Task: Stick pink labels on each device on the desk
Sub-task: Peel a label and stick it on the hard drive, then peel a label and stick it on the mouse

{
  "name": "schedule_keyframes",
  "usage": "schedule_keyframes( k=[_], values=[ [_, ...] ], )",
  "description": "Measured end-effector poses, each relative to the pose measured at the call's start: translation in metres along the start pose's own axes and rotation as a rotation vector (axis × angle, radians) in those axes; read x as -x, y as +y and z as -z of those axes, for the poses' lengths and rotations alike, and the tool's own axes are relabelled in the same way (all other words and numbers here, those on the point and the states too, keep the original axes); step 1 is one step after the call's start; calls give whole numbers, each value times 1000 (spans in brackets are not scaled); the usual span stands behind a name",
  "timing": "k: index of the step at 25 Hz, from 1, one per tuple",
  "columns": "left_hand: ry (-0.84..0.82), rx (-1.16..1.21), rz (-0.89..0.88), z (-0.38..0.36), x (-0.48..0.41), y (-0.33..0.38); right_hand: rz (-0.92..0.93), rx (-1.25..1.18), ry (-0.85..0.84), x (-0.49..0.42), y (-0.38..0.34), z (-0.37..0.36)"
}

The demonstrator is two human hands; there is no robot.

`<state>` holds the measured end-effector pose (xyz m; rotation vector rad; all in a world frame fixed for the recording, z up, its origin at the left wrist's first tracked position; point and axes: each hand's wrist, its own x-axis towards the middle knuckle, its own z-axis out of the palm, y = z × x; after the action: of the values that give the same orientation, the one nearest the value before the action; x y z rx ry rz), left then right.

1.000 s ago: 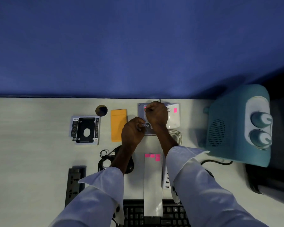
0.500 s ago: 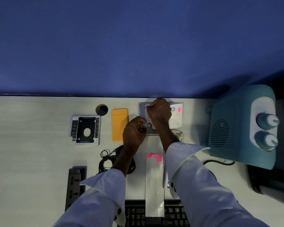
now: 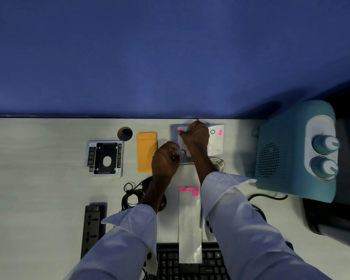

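A grey hard drive point(image 3: 175, 131) lies flat near the desk's far edge. My right hand point(image 3: 196, 138) is curled over it, its thumb pressing a pink label point(image 3: 180, 129) onto the drive's top left corner. My left hand point(image 3: 165, 160) grips the drive's near left corner. Right of the drive, a white device point(image 3: 216, 143) carries a pink label point(image 3: 220, 132). A long silver backing strip point(image 3: 190, 223) with three pink labels point(image 3: 189, 190) at its far end lies between my arms.
On the left lie an orange device point(image 3: 146, 151), a drive caddy point(image 3: 105, 158), a black power strip point(image 3: 92, 229) and a black mouse with coiled cable point(image 3: 132, 194). A keyboard point(image 3: 190, 263) sits at the near edge. A teal heater point(image 3: 295, 150) stands right.
My right hand has shifted slightly toward the far edge on the hard drive, uncovering the pink label at its corner. My left hand stays on the drive's near corner.
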<state>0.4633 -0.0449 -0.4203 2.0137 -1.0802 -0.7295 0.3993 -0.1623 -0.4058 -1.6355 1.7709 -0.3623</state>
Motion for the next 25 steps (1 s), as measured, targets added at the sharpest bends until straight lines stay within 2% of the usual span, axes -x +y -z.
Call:
schedule_keyframes(
  k=[5,9,13,16,18,25],
  values=[
    [9,44,-46,7,9,-2,124,-124,12,26,13,2],
    [-21,59,-19,12,56,-17,222,-196,33,94,51,9],
    [-208,-207,-120,11,98,-18,122,-258,69,175,94,19],
    [-317,-405,-198,4,109,-10,58,-186,111,215,124,6],
    [-358,-480,-189,0,114,-7,15,-148,120,227,132,-3],
    [-352,-442,-154,-2,114,-4,-35,-107,79,228,133,-7]
  ],
)
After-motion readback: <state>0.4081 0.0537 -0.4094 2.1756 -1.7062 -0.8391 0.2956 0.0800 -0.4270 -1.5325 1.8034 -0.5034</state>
